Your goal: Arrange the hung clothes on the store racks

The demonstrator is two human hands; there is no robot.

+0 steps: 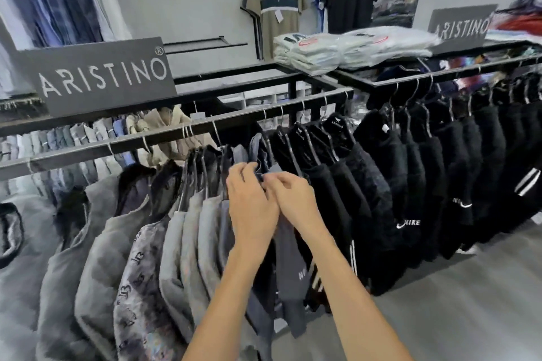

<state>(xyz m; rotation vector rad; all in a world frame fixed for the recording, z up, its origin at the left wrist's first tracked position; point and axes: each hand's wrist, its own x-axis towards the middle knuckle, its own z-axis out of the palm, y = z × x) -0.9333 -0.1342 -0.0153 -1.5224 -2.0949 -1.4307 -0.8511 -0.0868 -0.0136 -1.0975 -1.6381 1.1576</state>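
Both hands met at the top of a dark grey-blue hanging garment (289, 249), the left hand (251, 202) and right hand (294, 199) each pinching its fabric with curled fingers. It hung from the long black metal rail (164, 141), between pale grey fleece tops (187, 231) on the left and black fleece jackets (331, 184) on the right.

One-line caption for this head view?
Both hands, left and right, pinch a blue-grey garment hanging on the rack rail.

Folded stacks (337, 51) on rack top (296, 67), hung clothes (181, 228) below rail (176, 138), sign (99, 76) at left.
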